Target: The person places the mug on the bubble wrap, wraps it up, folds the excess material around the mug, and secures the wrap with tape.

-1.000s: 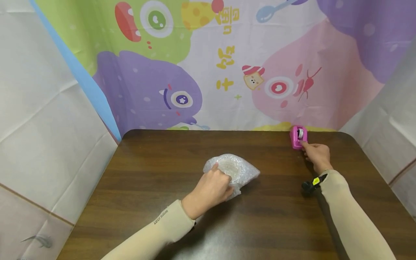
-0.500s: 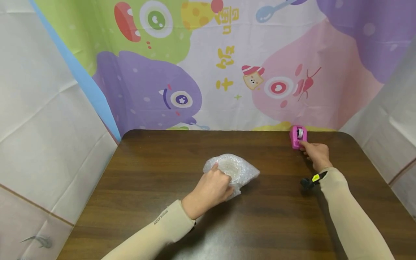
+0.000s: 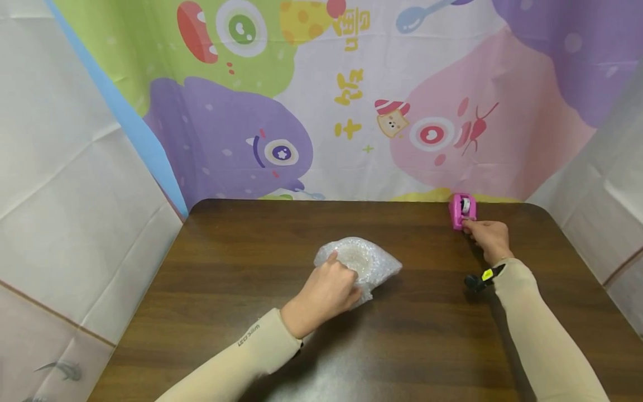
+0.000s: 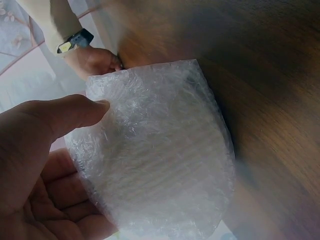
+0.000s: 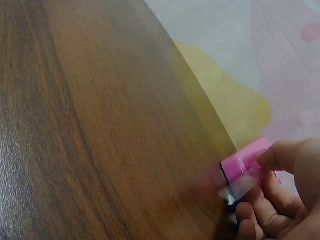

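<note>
A bundle of clear bubble wrap (image 3: 374, 262) is held by my left hand (image 3: 326, 290) over the middle of the table. The left wrist view shows the thumb lying over one edge of the bubble wrap (image 4: 160, 150), with the other fingers behind it. Something pale and ribbed shows faintly through the layers; its kind is hidden. At the far right, my right hand (image 3: 489, 240) is at the front end of a pink tape dispenser (image 3: 456, 212). Thumb and forefinger pinch a piece of clear tape (image 5: 242, 187) there, beside the dispenser's pink body (image 5: 245, 160).
The dark wooden table (image 3: 241, 240) ends at the back against a cartoon-printed cloth (image 3: 331, 167). Pale cloth hangs at both sides. A dark wrist mount (image 3: 477, 282) sits at the right wrist. The tape dispenser stands close to the table's back edge.
The right hand has shifted very slightly left at the dispenser. The left hand and the bubble-wrap bundle have stayed in place.
</note>
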Demonstrator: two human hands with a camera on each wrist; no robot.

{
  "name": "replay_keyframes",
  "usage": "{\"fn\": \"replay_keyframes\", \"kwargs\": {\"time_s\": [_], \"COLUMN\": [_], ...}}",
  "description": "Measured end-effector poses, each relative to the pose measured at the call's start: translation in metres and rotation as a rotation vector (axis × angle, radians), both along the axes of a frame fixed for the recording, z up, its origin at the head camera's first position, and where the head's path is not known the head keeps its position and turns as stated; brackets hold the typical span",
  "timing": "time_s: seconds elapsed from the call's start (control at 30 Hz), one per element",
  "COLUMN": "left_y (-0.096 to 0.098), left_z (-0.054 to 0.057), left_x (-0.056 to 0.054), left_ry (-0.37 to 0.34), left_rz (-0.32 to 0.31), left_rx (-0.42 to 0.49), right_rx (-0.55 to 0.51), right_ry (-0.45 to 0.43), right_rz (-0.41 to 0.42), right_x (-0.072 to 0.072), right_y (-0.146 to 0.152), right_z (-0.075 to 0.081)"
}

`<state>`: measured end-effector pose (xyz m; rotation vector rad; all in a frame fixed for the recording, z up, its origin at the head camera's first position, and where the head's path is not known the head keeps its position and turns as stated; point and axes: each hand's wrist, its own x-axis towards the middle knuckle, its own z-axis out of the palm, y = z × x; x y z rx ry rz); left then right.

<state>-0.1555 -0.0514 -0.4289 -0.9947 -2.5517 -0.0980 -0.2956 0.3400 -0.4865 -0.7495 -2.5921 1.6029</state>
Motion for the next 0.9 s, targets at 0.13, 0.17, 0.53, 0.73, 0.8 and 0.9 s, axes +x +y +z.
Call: {"fn": "replay_keyframes", "kwargs": {"time_s": [0.13,0.17,0.53,0.73,0.8,0.9], "left_y": [-0.0003,-0.0004,-0.0007,-0.0015,-0.0019,-0.0028], "left_z": [0.0002,0.0002,-0.0004,-0.0014,-0.0017,-0.0010], "left_x": [-0.0008,-0.0010,-0.0023,-0.0027,-0.0030,-0.0028], "left_ry": [0.003,0.003,0.004,-0.001,-0.004,-0.008], "left_rz": [-0.002,-0.003,-0.012,-0.017,-0.024,-0.033], "left_rx": [0.004,0.003,0.001,0.001,0.003,0.006], "right_rx": [-0.011,-0.012,0.020,0.025,0.025,0.019], "right_ry": [-0.005,-0.004,0.005,0.000,-0.005,0.003], "right_rz": [-0.008,-0.008,-0.007,0.022,0.029,0.032], "right_x": [-0.0007,-0.0007,-0.0004,0.0005,0.0009,0.0010], "right_y": [-0.0002,-0.0004,0.0008,0.0008,0.0009,0.0003], "right_z": [0.0016,0.0020,-0.0009,-0.0016,-0.0015,-0.0007]}}
